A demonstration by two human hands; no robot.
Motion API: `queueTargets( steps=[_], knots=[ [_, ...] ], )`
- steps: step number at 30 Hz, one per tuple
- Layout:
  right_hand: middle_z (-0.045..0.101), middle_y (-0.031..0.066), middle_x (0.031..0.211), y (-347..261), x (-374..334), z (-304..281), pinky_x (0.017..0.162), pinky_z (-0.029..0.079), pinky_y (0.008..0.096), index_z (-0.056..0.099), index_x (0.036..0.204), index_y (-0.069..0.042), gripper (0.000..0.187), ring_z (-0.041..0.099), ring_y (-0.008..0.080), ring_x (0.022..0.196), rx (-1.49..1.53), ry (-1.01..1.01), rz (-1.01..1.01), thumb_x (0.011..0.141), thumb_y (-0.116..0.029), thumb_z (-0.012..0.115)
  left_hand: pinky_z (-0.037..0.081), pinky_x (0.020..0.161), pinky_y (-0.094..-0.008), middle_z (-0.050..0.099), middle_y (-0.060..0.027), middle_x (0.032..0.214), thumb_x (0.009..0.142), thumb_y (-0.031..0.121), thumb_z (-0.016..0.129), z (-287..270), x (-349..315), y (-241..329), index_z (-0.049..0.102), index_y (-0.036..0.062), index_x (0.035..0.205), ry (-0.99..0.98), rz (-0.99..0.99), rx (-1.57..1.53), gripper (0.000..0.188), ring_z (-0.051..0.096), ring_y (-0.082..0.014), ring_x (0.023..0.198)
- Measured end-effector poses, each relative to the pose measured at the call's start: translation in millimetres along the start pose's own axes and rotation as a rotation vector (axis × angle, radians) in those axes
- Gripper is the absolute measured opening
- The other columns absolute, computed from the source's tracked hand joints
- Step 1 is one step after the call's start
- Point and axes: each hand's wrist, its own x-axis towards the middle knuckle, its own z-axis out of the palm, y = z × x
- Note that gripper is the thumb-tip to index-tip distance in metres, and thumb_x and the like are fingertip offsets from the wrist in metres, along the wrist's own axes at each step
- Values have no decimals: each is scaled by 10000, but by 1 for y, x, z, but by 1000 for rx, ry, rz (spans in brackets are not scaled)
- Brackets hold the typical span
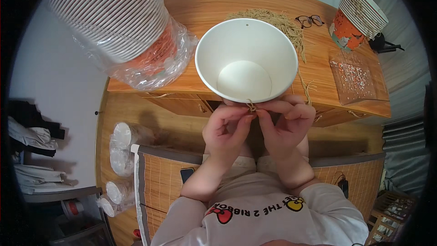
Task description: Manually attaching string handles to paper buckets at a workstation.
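A large white paper bucket point(246, 52) stands at the desk's near edge, its open mouth facing up and tilted toward me. A small hole shows in its far wall, just below the rim. At the near rim a tan twine cord point(251, 106) is looped in a small knot. My left hand point(227, 127) pinches the cord between thumb and forefinger from the left. From the right, my right hand point(287, 125) pinches it the same way, its other fingers curled near the bucket's underside. The bucket's outer wall is hidden from view.
Behind the bucket lies a heap of twine point(273, 20), with eyeglasses point(309, 21) beside it. A tall bagged stack of buckets point(114, 23) stands left. At right are a stack of orange printed buckets point(350, 29) and a clear tray of small bits point(353, 79).
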Motion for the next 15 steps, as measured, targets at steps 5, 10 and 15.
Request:
queueTargets(
  steps=[5,10,15],
  knots=[
    [706,60,885,7,-6,-4,836,387,313,324,933,-90,468,516,181,901,11,-113,-6,775,41,745,519,736,-249,663,-105,932,810,-108,671,-9,0,-15,588,-14,1023,-31,112,180,247,649,-151,819],
    [705,121,901,10,-8,-4,905,398,340,274,977,-98,489,535,206,974,-15,-174,-25,802,98,686,519,711,-288,678,-124,879,745,-98,721,-7,4,-13,630,-5,983,29,101,198,271,660,-200,791],
    [699,118,900,7,-10,-5,906,402,333,265,959,-105,499,542,221,977,-80,-197,23,790,118,678,503,694,-306,678,-109,828,756,-41,693,-10,13,-7,656,6,930,-16,123,198,184,646,-224,764]
  ],
)
